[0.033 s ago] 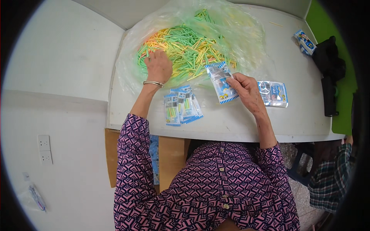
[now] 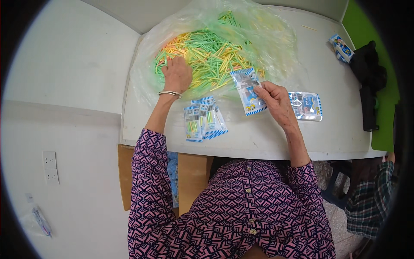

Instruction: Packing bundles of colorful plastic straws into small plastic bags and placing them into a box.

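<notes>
A large clear plastic bag [image 2: 276, 47] lies spread on the table, heaped with thin green, yellow and orange sticks [image 2: 211, 56]. My left hand [image 2: 177, 75] is at the heap's left side, knuckles up, fingers curled down into the sticks; its fingertips are hidden, so I cannot tell what they grip. My right hand [image 2: 279, 103] pinches a small blue-and-white packet [image 2: 249, 93] between thumb and fingers, tilted over the bag's near edge. Left of it, several filled packets [image 2: 206, 117] overlap on the table, coloured sticks showing through their windows. More flat packets [image 2: 307, 105] lie stacked beside my right wrist.
The white table [image 2: 254, 140] ends at a curved front edge near my body. At the far right lie another packet [image 2: 342, 48] and a black device [image 2: 368, 64] beside a green panel [image 2: 371, 26]. A person in a checked sleeve [image 2: 371, 203] is at the lower right.
</notes>
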`<state>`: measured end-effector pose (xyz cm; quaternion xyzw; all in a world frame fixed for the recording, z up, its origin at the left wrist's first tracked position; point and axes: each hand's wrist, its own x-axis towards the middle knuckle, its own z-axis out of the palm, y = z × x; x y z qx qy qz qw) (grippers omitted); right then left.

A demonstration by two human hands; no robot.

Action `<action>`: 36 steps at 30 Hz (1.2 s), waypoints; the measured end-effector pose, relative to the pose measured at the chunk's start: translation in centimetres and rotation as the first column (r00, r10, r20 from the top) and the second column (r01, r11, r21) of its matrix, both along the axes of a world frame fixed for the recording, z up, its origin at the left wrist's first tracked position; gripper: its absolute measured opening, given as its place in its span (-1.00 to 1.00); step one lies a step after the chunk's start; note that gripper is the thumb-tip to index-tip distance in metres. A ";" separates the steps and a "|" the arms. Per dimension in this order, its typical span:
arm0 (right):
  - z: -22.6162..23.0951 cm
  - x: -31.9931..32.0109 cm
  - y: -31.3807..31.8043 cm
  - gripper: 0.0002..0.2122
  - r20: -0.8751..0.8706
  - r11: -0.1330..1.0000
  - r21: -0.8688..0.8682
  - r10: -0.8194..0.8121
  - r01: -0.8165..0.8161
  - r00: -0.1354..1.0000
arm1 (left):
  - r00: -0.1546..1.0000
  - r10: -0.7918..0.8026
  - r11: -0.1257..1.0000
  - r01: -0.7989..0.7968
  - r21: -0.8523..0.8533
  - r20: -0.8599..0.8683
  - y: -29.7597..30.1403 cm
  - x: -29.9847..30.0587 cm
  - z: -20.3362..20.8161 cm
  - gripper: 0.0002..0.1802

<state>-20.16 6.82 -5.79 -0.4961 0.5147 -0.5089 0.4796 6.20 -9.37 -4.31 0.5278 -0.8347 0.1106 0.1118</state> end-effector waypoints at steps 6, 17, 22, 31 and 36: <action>-0.7 2.6 -1.6 -0.82 0.490 0.990 0.041 -0.136 0.133 0.861 | 0.402 0.409 0.612 0.545 0.573 -0.819 -0.6 -1.3 3.8 -0.78; -2.5 8.2 -7.5 -0.84 0.950 0.974 0.183 -0.210 0.133 0.230 | -0.197 0.544 0.615 0.755 0.228 -0.816 3.1 -8.7 -1.2 -0.85; -3.0 8.4 -7.8 -0.82 0.964 0.960 0.196 -0.226 0.199 0.140 | -0.309 0.536 0.716 0.659 0.230 -0.785 5.2 -10.8 -2.0 -0.87; -1.1 6.1 -5.6 -0.87 0.781 0.969 0.085 -0.209 0.231 0.589 | -0.332 0.548 0.682 0.709 0.180 -0.768 4.1 -9.6 -0.4 -0.83; -0.7 2.7 -3.5 -0.85 0.416 0.999 0.037 -0.052 0.040 0.908 | -0.247 0.455 0.681 0.716 0.155 -0.856 2.8 -7.3 3.1 -0.79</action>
